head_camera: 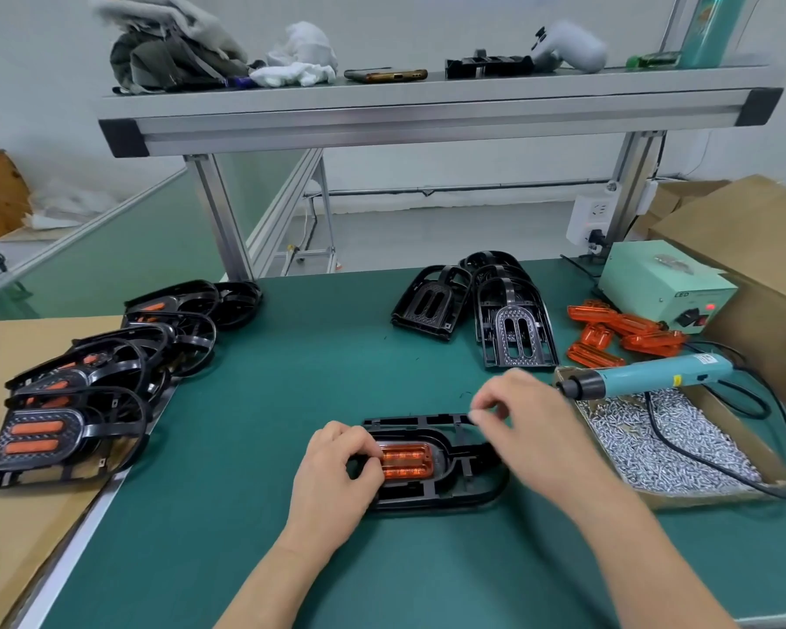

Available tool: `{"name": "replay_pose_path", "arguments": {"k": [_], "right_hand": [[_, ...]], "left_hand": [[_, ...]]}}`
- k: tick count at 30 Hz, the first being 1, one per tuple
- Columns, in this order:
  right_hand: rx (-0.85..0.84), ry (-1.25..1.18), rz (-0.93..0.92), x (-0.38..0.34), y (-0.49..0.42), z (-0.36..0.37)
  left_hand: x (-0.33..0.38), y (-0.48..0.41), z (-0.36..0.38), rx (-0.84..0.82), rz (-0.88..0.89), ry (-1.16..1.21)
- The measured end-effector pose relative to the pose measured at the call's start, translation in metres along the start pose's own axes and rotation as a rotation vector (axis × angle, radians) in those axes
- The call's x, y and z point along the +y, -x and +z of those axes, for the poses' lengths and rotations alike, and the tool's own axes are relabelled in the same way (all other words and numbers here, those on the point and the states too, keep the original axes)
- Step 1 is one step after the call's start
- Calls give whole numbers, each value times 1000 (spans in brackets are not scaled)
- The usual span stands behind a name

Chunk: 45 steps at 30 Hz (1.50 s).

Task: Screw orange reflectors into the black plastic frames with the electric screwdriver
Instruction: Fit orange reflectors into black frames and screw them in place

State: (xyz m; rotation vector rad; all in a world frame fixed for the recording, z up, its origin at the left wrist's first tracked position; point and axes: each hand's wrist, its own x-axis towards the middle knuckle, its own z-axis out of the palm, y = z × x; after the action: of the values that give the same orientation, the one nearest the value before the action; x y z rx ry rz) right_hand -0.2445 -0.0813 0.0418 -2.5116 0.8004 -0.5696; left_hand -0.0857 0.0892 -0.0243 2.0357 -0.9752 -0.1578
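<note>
Orange reflector (407, 463) gripped by left hand (336, 467), right hand (520, 417) pinched over frame (477, 490)

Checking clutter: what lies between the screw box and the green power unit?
Head view: the electric screwdriver, then the loose orange reflectors.

The person's left hand (336, 469) and right hand (529, 419) are bare. The left forearm (282, 578) and right forearm (631, 537) are likewise uncovered along their whole visible length. Right-hand fingertips (482, 408) show blurred.
</note>
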Motion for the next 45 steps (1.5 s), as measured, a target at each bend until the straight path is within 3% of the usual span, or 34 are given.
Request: {"name": "replay_pose_path", "arguments": {"k": [5,10,14,24,29,35,40,45], "right_hand": [[126,162,262,43,8,-46],[-108,372,499,77,15,-58],[-209,431,490,86,14,-50],[21,259,467,97,16,-57],[43,184,469,98,16,-58],[70,178,477,97,15,-52],[165,154,462,93,15,-55],[169,-80,289,44,12,-50]], "left_hand": [[1,3,0,27,-4,55],[0,3,0,50,10,62],[0,4,-1,75,16,98],[8,3,-7,167,-53,252],[22,-3,-8,158,-12,282],[26,-5,-6,85,-96,383],[29,-7,-10,21,-256,574],[49,-12,-10,-210,-615,1246]]}}
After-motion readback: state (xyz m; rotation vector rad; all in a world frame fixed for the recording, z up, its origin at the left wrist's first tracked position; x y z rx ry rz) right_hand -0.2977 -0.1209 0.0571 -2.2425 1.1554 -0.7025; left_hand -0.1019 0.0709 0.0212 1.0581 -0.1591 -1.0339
